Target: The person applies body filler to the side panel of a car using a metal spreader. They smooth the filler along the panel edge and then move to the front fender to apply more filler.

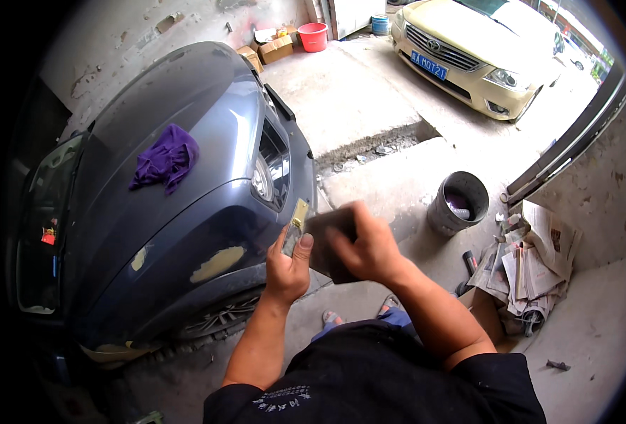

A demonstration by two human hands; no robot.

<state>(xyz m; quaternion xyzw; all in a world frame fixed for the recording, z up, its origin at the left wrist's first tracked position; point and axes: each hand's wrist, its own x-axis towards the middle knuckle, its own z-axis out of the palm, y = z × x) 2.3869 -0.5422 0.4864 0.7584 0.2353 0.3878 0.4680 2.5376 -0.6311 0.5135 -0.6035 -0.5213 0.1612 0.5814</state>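
My left hand (287, 263) grips a thin yellowish putty scraper (297, 225) by its blade, held upright near the front fender of a dark blue car (186, 212). A flat dark grey board (327, 230) is held in my right hand (366, 247), with its edge against the scraper. Both hands hover just right of the car's front corner. Pale filler patches (217, 263) show on the fender beside my left hand. A purple rag (166, 159) lies on the bonnet.
A grey bucket (458, 203) stands on the concrete to the right, and a pile of newspapers (532, 265) lies beyond it. A beige car (479, 49) is parked at the top right. A red tub (313, 35) and cardboard boxes (274, 48) sit by the far wall.
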